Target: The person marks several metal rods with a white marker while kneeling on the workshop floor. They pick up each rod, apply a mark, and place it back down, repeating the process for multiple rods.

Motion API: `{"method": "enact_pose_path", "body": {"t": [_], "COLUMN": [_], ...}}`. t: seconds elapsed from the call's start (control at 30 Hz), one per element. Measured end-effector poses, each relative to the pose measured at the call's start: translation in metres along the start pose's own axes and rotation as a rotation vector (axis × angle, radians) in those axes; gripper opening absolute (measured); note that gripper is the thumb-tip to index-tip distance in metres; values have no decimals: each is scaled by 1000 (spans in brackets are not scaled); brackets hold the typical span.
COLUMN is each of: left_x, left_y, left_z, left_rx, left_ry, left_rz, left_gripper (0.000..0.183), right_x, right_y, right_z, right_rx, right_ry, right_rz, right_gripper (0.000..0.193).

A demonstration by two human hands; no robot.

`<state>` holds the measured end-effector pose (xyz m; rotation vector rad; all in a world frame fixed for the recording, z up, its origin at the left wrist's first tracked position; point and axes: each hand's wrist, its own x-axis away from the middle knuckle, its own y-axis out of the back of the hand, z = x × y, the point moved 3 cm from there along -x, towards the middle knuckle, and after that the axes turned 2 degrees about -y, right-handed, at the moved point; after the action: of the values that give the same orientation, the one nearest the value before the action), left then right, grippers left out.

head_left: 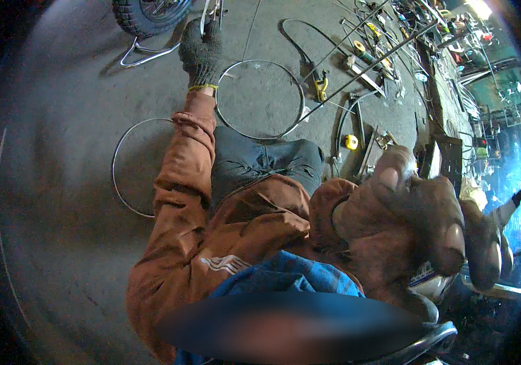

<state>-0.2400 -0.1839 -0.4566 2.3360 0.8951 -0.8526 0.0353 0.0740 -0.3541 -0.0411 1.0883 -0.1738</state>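
Observation:
My left hand (pixel 201 52), in a dark knit glove with a yellow cuff edge, reaches far ahead near the upper edge. Its fingers are closed around thin pale metal rods (pixel 217 13), whose upper ends leave the view. Close to the camera on the right is my bare right hand (pixel 409 213), dirty and with curled fingers. A pale stick with a dark pointed tip (pixel 507 210) sticks out past its fingertips; its exact kind is unclear. Between my arms, a thin metal hoop (pixel 303 91) lies on the floor beyond my knees.
A second hoop (pixel 113 164) lies left of my left arm. Upper left are a motorcycle wheel (pixel 130 23) and a bent metal stand (pixel 154 53). To the right lie a yellow-handled tool (pixel 320 88), a yellow tape measure (pixel 350 142), long rods and cluttered metal pieces.

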Motion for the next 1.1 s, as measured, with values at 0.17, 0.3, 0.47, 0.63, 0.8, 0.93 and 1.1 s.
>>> {"method": "enact_pose_path", "body": {"t": [0.17, 0.3, 0.47, 0.63, 0.8, 0.93, 1.1], "left_x": [1, 2, 2, 3, 5, 2, 2], "left_y": [-7, -12, -20, -28, -32, -34, -38], "left_z": [3, 3, 8, 16, 23, 26, 21], "left_rx": [87, 130, 121, 122, 77, 89, 198], "left_ry": [-12, -159, -209, -139, -169, -155, -144], "left_rz": [-61, -154, -163, -203, -263, -232, -222], "left_gripper": [28, 26, 29, 26, 23, 19, 15], "right_x": [6, 10, 19, 21, -37, -99, -136], "right_y": [-22, -43, -74, -91, -127, -170, -193], "right_z": [-9, -21, -46, -85, -164, -240, -262], "right_rx": [22, 7, -72, 1, 478, -185, 335], "right_ry": [-49, -96, -276, -299, -25, -355, -175], "right_rz": [81, 149, 279, 253, 98, -75, 16], "right_gripper": [54, 56, 58, 64, 36, 26, 28]}}
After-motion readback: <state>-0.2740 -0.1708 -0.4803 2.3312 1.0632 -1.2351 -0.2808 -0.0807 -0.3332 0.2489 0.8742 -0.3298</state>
